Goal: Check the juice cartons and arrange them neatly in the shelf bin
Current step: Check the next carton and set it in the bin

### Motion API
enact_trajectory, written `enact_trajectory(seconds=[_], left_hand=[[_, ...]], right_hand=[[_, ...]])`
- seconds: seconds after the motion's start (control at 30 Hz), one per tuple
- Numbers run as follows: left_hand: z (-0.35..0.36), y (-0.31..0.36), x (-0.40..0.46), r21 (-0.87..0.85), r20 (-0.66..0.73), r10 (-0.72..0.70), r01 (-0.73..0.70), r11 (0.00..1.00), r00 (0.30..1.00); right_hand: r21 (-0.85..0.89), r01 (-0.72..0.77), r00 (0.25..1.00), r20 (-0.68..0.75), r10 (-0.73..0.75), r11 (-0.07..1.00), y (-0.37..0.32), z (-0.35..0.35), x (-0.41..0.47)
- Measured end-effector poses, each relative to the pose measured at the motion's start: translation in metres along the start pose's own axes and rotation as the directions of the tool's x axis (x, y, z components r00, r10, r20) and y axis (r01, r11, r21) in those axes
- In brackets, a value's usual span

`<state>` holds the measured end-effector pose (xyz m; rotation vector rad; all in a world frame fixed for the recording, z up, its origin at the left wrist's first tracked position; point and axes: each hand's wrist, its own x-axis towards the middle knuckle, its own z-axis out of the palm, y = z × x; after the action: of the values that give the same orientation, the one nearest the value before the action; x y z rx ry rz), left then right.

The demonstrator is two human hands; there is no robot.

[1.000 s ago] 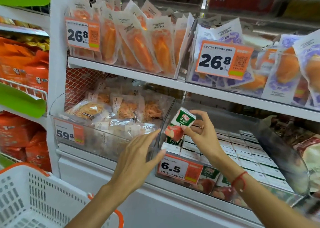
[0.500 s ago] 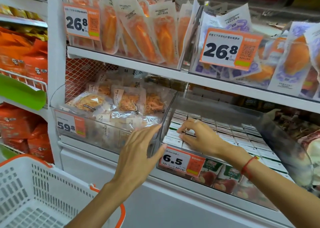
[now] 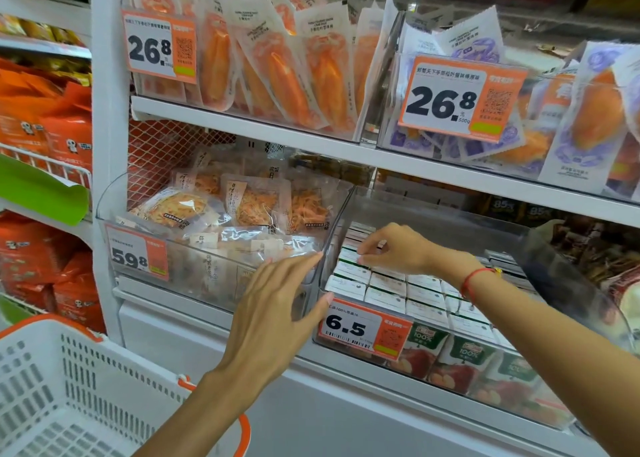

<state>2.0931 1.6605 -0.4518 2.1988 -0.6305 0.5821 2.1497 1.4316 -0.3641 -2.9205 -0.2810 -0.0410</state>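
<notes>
Here the right hand (image 3: 398,248) reaches into the clear bin (image 3: 433,210), fingertips curled down onto the top of a carton in the back rows near the bin's left wall. Whether it really pinches that carton or only presses and nudges it, I cannot tell; nothing is lifted clear. The cartons (image 3: 408,293) stand upright in tight rows, white tops up, fruit faces showing through the bin's front beside the 6.5 tag (image 3: 363,328). That packing probably explains the grip from above: only the tops are reachable.

The left hand (image 3: 273,311) is loose, fingers straight, holding nothing. It lies against the front corner where this bin meets the snack bin (image 3: 207,276), likely steadying it. A white basket (image 3: 69,387) sits at lower left.
</notes>
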Motion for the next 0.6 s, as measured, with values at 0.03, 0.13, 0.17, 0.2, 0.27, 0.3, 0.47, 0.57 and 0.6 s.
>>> enact_trajectory(seconds=[0.03,0.13,0.17,0.2,0.27,0.3,0.47,0.57,0.6], left_hand=[[-0.001,0.001,0.0,0.017,-0.006,0.004,-0.004,1.0,1.0],[-0.003,0.004,0.0,0.041,-0.016,0.006,-0.005,0.999,1.0],[-0.003,0.004,0.0,0.041,-0.016,0.005,-0.004,0.999,1.0],[-0.003,0.004,0.0,0.043,-0.015,0.003,-0.003,0.999,1.0],[-0.003,0.004,0.001,0.049,-0.016,0.0,0.001,0.999,1.0],[-0.003,0.005,0.001,0.053,-0.018,0.0,0.001,0.999,1.0],[-0.004,0.002,0.002,0.073,-0.015,0.01,-0.009,0.997,1.0],[-0.008,0.002,0.004,0.102,0.028,0.009,-0.012,0.995,1.0],[-0.01,0.002,0.005,0.115,0.048,0.013,-0.018,0.993,0.999]], right_hand=[[-0.036,-0.011,0.999,0.037,0.013,0.999,-0.001,-0.001,0.005],[-0.102,-0.026,0.994,0.103,0.037,0.994,-0.005,-0.006,0.015],[-0.098,-0.031,0.992,0.116,0.043,0.995,-0.005,-0.008,0.017],[-0.086,-0.035,0.991,0.124,0.046,0.996,-0.004,-0.008,0.019],[-0.067,-0.032,0.99,0.133,0.041,0.997,-0.003,-0.008,0.022],[-0.067,-0.03,0.99,0.137,0.038,0.997,-0.003,-0.006,0.023],[-0.153,0.037,0.995,0.093,-0.023,0.987,-0.003,-0.001,0.022],[-0.092,0.071,0.995,-0.065,-0.077,0.993,-0.003,-0.003,0.007],[-0.057,0.07,0.989,-0.129,-0.077,0.996,-0.004,-0.005,-0.001]])
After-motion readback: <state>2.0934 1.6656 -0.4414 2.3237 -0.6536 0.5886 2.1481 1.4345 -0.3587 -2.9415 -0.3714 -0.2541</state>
